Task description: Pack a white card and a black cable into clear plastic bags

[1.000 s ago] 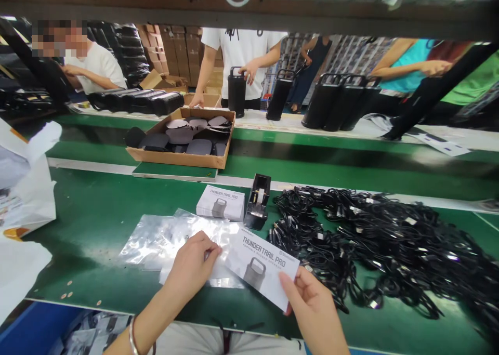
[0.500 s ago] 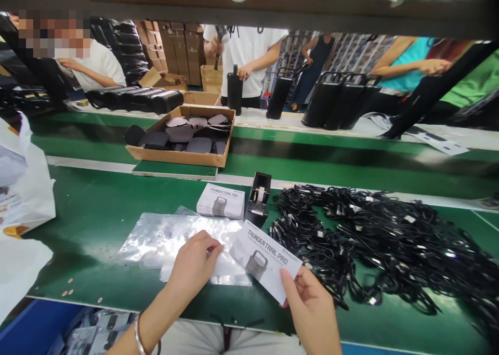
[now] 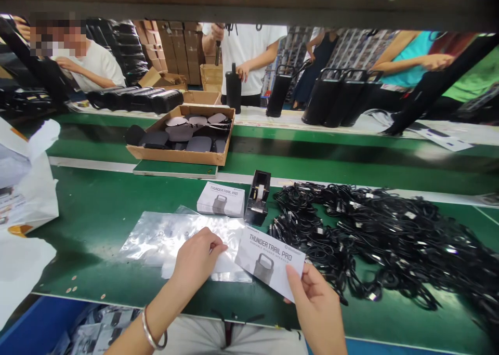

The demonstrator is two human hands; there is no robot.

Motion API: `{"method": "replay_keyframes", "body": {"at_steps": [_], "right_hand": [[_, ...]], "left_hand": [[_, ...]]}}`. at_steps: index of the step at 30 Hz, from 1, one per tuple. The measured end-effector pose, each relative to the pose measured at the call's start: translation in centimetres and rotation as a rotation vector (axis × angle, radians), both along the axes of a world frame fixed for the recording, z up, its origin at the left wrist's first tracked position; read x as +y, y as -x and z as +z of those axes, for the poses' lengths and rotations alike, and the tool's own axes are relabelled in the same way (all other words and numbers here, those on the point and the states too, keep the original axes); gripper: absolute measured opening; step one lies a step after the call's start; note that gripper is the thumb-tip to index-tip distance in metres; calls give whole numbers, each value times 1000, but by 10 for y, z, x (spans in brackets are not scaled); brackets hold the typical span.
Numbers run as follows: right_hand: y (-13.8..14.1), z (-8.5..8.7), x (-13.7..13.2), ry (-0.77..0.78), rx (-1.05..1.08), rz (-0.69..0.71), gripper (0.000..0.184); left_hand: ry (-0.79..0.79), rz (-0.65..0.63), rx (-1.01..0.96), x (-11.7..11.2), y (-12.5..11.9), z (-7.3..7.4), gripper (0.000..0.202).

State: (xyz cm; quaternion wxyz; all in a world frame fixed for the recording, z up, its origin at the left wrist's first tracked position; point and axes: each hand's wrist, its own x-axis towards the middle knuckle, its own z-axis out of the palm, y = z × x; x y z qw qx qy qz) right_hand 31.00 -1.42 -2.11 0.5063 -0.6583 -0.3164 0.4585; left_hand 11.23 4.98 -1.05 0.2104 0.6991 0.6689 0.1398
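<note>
Your right grip [image 3: 317, 308] is clamped on the Thunder Trail Pro card [image 3: 268, 261], just above the green counter [image 3: 86, 225]. Your left grip [image 3: 197, 259] seems closed on the silver plastic bag [image 3: 156, 240], but the fingers are hidden, so I am not sure. Please keep the card flat, without bending it.

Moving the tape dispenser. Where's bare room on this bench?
Bare green mat lies between the white bags and the silver pouch, running behind the pouch to the white box. The right side is crowded with black cables.
</note>
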Motion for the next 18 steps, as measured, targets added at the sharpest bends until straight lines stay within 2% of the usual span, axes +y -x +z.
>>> {"method": "replay_keyframes", "body": {"at_steps": [5, 13, 16, 18], "right_hand": [[0, -2, -2, -20, 13, 6, 41], [13, -2, 9, -33, 114, 38, 39], [13, -3, 11, -28, 126, 24, 38], [11, -4, 9, -23, 123, 21, 39]], "left_hand": [[-27, -25, -3, -3, 1, 4, 24], [-51, -26, -32, -7, 0, 1, 24], [-59, -35, -54, -8, 0, 1, 27], [-74, -9, -65, -8, 1, -1, 22]]}}
